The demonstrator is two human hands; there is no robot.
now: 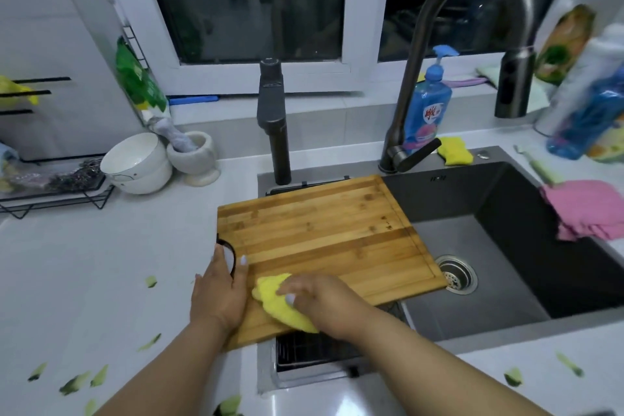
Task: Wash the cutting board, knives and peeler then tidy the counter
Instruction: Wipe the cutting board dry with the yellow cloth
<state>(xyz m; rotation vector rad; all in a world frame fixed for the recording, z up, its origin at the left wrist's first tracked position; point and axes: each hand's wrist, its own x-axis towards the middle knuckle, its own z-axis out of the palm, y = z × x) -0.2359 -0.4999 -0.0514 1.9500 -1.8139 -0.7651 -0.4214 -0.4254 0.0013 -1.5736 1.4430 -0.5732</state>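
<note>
A bamboo cutting board (pixel 324 233) lies across the left edge of the dark sink (pixel 506 213), partly over the basin. My left hand (pixel 219 290) grips the board's near-left corner by its handle hole, thumb on top. My right hand (pixel 317 297) presses a yellow sponge cloth (pixel 280 304) onto the board's near edge, fingers curled over it. No knife or peeler is visible.
Green peel scraps (pixel 74 382) litter the white counter at the front left and right. A white bowl (pixel 135 162) and mortar (pixel 196 159) stand at the back left. A dark faucet (pixel 472 44), blue soap bottle (pixel 427 105), second yellow sponge (pixel 454 150) and pink cloth (pixel 587 209) surround the sink.
</note>
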